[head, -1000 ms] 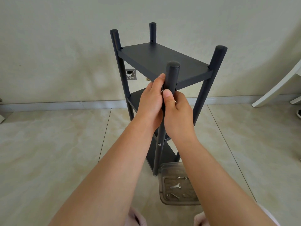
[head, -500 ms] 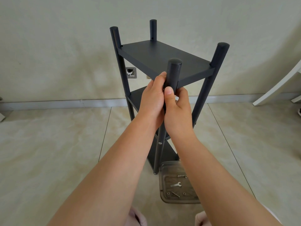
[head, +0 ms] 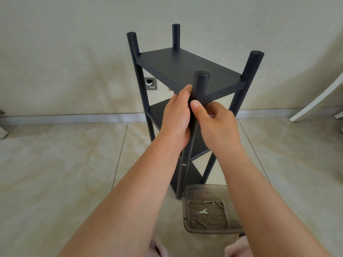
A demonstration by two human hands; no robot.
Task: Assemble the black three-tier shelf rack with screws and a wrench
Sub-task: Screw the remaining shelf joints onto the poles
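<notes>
rack: your black three-tier shelf rack (head: pixel 187 68) stood upright on the tiled floor (head: pixel 55 164).
left hand (head: pixel 176 117): fingers curled round the near post (head: pixel 198 89).
right hand (head: pixel 216 125): fingers curled at the post, contents unclear.
tray: clear plastic tray (head: pixel 209 228) at the rack's foot held a small silver wrench (head: pixel 201 211) and screws (head: pixel 201 222).

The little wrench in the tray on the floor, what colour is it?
Silver, shiny bare metal. The wrench lies in the smoky clear tray, seen in the head view.

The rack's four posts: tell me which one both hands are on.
The near post, closest to the camera. The left hand and the right hand meet on it just under the top shelf; the other three stand untouched.
</notes>
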